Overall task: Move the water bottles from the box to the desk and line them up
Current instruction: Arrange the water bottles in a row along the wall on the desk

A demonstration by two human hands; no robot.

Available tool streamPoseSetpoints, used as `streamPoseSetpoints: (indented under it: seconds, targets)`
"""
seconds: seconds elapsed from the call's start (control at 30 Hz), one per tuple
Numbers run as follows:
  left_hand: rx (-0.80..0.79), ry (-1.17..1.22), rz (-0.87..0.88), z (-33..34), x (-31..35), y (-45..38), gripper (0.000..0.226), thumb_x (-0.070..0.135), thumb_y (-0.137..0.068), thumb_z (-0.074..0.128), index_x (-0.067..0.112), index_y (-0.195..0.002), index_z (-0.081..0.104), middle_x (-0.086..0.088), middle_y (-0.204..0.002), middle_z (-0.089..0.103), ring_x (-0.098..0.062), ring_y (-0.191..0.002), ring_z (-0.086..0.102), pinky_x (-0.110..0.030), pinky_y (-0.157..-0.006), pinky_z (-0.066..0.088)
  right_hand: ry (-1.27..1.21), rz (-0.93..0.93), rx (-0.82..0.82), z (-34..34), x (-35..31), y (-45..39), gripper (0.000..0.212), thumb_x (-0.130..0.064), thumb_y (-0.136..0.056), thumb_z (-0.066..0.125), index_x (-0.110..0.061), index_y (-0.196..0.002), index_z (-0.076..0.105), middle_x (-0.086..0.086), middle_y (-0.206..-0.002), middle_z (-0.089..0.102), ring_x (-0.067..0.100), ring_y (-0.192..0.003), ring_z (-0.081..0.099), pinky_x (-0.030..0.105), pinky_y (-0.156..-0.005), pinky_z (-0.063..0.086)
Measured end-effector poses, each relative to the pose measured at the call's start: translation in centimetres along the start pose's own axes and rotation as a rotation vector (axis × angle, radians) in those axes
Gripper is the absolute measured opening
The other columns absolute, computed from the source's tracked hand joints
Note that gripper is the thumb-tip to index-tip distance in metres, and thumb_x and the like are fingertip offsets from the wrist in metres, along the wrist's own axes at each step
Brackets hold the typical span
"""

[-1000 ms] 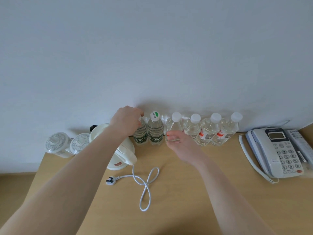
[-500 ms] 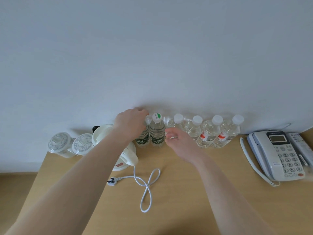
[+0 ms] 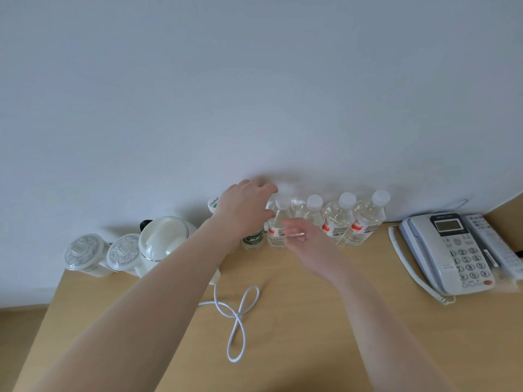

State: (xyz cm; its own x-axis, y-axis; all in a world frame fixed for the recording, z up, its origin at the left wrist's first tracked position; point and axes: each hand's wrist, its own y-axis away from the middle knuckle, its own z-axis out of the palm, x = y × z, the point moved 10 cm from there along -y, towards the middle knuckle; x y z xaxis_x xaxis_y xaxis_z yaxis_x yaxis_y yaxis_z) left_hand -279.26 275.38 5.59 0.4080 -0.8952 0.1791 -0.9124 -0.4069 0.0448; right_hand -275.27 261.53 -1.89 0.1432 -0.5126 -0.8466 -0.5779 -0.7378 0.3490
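Bottle row (image 3: 325, 219): upright along the wall at the 12 o'clock edge of the bench (image 3: 311, 335), shoulders touching; probably set so to keep the line straight.
Left hand (image 3: 243, 210): reaching over the green-labelled bottle (image 3: 253, 239); fingers curled toward the cap of the red-labelled bottle (image 3: 278, 230); actual grip impossible to tell.
Right hand (image 3: 304, 240): at the red-labelled bottle's label, blurred; fingers loosely extended, seemingly nudging rather than grasping.
Stage: bottles already on the bench, final alignment judged under way; box out of view.
Surroundings: kettle (image 3: 162, 244) and two lidded cups (image 3: 82, 254) at 9 o'clock, looped white cord (image 3: 237, 315) at 6 o'clock, telephone (image 3: 450, 250) at 3 o'clock.
Surface and room: light wood bench against a plain pale wall (image 3: 254, 80).
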Motion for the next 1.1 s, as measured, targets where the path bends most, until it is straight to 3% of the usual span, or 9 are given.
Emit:
streamPoseSetpoints:
  seconds: [0.2,0.33,0.57,0.8,0.93,1.1]
  targets:
    - [-0.058,0.110,-0.009,2.0,3.5,-1.2,0.045,0.041,-0.099,0.059,0.021,-0.140,0.056,-0.006,-0.132,0.059,-0.030,-0.119,0.059,-0.037,-0.091,0.045,0.003,0.017,0.024,-0.9,0.9,0.6,0.032,-0.025,-0.101,0.051,-0.031,-0.133,0.055,-0.015,-0.123,0.059,0.006,-0.116,0.058,0.021,-0.072,0.047]
    - [-0.107,0.057,-0.038,2.6,2.9,-2.0,0.039,0.021,-0.102,0.054,0.022,-0.140,0.057,-0.009,-0.127,0.061,-0.035,-0.114,0.060,-0.041,-0.091,0.051,-0.010,0.025,0.033,-1.5,1.6,1.0,0.034,-0.025,-0.101,0.052,-0.032,-0.135,0.055,-0.015,-0.124,0.059,0.005,-0.115,0.058,0.019,-0.070,0.045]
    - [-0.077,0.012,0.038,2.0,2.8,-2.4,0.036,0.012,-0.098,0.053,0.017,-0.131,0.066,-0.005,-0.125,0.068,-0.033,-0.108,0.063,-0.041,-0.091,0.050,-0.019,0.048,0.023,-1.8,2.7,1.3,0.030,-0.032,-0.101,0.051,-0.041,-0.130,0.054,-0.026,-0.117,0.057,-0.007,-0.110,0.055,0.018,-0.064,0.043]
    - [-0.075,-0.033,0.034,2.4,2.7,-2.3,0.029,0.014,-0.100,0.050,0.016,-0.125,0.065,-0.001,-0.122,0.066,-0.030,-0.106,0.063,-0.044,-0.088,0.054,-0.020,0.059,0.015,-1.6,3.2,1.0,0.027,-0.031,-0.100,0.052,-0.047,-0.122,0.053,-0.025,-0.115,0.057,-0.012,-0.105,0.054,0.014,-0.059,0.043]
    - [-0.090,0.011,-0.010,2.3,2.5,-2.5,0.035,0.013,-0.099,0.054,0.018,-0.132,0.064,-0.005,-0.129,0.063,-0.033,-0.113,0.061,-0.044,-0.093,0.053,-0.019,0.056,-0.001,-1.3,3.2,1.0,0.030,-0.031,-0.100,0.052,-0.045,-0.126,0.052,-0.027,-0.114,0.055,-0.014,-0.106,0.052,0.018,-0.065,0.043]
    - [-0.096,0.014,-0.047,1.8,2.5,-3.0,0.047,0.042,-0.099,0.060,0.017,-0.139,0.058,-0.004,-0.135,0.061,-0.031,-0.119,0.060,-0.036,-0.097,0.045,-0.010,0.041,0.008,-1.4,2.8,0.8,0.035,-0.031,-0.100,0.050,-0.040,-0.133,0.052,-0.027,-0.115,0.056,-0.005,-0.110,0.055,0.019,-0.068,0.043]
